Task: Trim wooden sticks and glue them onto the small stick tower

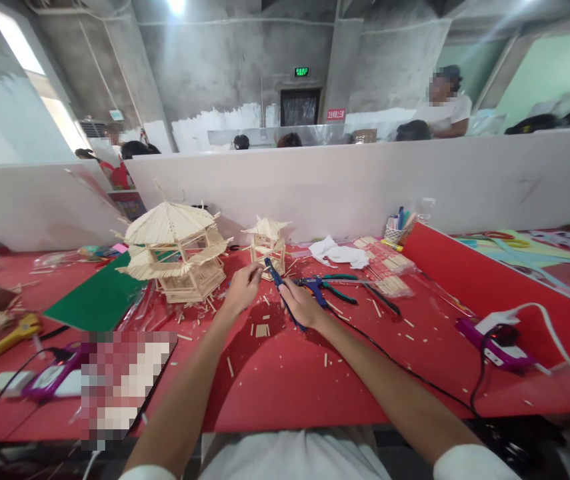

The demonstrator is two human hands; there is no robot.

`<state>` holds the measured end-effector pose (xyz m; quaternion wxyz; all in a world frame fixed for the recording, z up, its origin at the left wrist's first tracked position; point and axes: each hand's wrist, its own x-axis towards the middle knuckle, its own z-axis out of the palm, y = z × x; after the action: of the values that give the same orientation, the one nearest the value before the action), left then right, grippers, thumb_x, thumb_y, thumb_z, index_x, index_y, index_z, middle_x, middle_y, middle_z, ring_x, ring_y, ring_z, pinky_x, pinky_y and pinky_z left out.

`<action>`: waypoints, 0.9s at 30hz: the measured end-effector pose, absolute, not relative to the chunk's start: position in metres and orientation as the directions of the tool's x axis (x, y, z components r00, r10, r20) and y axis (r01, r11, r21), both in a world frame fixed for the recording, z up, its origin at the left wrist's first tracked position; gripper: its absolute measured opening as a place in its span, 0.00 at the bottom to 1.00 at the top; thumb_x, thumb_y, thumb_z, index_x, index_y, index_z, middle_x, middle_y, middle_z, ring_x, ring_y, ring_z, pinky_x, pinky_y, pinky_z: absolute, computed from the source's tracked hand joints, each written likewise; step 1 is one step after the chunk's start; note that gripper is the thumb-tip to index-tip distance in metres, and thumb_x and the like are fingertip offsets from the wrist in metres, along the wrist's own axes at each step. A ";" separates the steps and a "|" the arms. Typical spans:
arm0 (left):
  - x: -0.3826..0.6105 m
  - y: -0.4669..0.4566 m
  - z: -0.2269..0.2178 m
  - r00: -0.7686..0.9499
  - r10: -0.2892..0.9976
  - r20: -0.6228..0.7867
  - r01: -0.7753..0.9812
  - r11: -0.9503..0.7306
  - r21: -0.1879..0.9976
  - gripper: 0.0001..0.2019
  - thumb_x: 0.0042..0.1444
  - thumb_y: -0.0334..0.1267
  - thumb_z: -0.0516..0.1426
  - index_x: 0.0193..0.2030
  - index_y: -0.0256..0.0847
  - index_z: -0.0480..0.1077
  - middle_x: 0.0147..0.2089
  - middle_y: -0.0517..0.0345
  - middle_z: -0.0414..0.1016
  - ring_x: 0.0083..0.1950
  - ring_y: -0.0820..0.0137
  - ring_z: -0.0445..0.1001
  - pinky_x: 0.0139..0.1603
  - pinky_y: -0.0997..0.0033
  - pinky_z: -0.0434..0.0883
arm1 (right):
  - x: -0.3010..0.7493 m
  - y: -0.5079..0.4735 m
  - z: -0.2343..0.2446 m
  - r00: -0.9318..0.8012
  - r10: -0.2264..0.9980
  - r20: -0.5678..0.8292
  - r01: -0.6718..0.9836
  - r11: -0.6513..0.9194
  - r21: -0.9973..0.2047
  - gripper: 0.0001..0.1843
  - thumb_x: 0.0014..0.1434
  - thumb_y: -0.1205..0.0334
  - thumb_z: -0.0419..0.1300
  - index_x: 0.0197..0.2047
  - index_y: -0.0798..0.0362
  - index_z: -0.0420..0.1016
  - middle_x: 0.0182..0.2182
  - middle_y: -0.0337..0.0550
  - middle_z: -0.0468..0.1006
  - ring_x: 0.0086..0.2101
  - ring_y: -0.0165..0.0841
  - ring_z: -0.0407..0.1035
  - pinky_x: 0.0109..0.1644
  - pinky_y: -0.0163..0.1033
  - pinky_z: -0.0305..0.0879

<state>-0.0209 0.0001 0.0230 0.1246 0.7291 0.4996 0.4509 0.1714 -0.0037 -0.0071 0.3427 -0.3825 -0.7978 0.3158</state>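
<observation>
While right fingers [291, 291] grip a blue tool [274, 273], left fingers [254, 270] seemingly a stick [265, 269], a cup [393, 233] holds pens [401, 217].

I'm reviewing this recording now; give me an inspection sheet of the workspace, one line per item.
Surface: red tabletop, strewn with small wood scraps.
Job's things: long dark-blue hand tool; large pale wooden-stick pavilion model and a smaller pale stick model behind the hands; row of short pale sticks in front.
Clutter: crumpled white tissue, flat green sheet.
Hands: right hand grips the tool; left hand is by its tip, its hold too small to confirm.
Cables: thin black cable crosses the right side; purple-and-white power strips at left and right.
Surroundings: low white partition, people beyond.
</observation>
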 end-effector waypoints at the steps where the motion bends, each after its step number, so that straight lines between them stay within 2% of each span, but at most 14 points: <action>1: -0.021 0.000 0.023 0.096 0.841 0.533 0.622 -0.469 0.627 0.15 0.63 0.39 0.49 0.40 0.36 0.75 0.36 0.52 0.77 0.35 0.67 0.71 0.39 0.72 0.64 | 0.172 -0.004 -0.006 -0.476 0.825 0.305 0.399 0.511 -0.761 0.17 0.71 0.49 0.40 0.39 0.50 0.62 0.23 0.34 0.72 0.22 0.29 0.69 0.31 0.34 0.62; 9: -0.021 0.000 0.024 0.110 0.846 0.522 0.627 -0.467 0.624 0.15 0.63 0.40 0.49 0.38 0.36 0.74 0.32 0.55 0.75 0.33 0.69 0.68 0.36 0.73 0.62 | 0.173 -0.005 -0.004 -0.499 0.821 0.277 0.380 0.495 -0.782 0.18 0.71 0.49 0.39 0.40 0.50 0.63 0.24 0.35 0.73 0.22 0.29 0.70 0.30 0.33 0.63; 17: -0.024 0.002 0.022 0.118 0.859 0.498 0.650 -0.446 0.615 0.13 0.63 0.39 0.48 0.34 0.37 0.70 0.27 0.60 0.69 0.29 0.71 0.62 0.34 0.74 0.59 | 0.174 -0.009 0.001 -0.513 0.818 0.261 0.386 0.491 -0.781 0.19 0.71 0.50 0.39 0.36 0.50 0.62 0.23 0.34 0.71 0.19 0.28 0.68 0.28 0.33 0.61; 23: -0.024 -0.001 0.025 0.133 0.856 0.499 0.628 -0.462 0.626 0.12 0.62 0.38 0.48 0.33 0.37 0.69 0.25 0.61 0.65 0.28 0.72 0.60 0.32 0.74 0.57 | 0.174 -0.008 0.001 -0.494 0.799 0.343 0.481 0.580 -0.657 0.17 0.71 0.53 0.41 0.40 0.51 0.65 0.22 0.35 0.71 0.24 0.31 0.69 0.33 0.34 0.57; 27: -0.024 -0.002 0.029 0.158 0.848 0.505 0.585 -0.493 0.645 0.13 0.62 0.38 0.47 0.35 0.36 0.70 0.27 0.60 0.66 0.29 0.72 0.61 0.33 0.74 0.59 | 0.175 -0.007 0.001 -0.491 0.786 0.376 0.532 0.612 -0.585 0.16 0.71 0.54 0.42 0.47 0.53 0.66 0.22 0.36 0.72 0.25 0.32 0.69 0.34 0.34 0.55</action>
<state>-0.0239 -0.0016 0.0292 0.1511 0.7456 0.4805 0.4363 0.1750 -0.0072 0.0014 0.3172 -0.3923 -0.8399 0.2002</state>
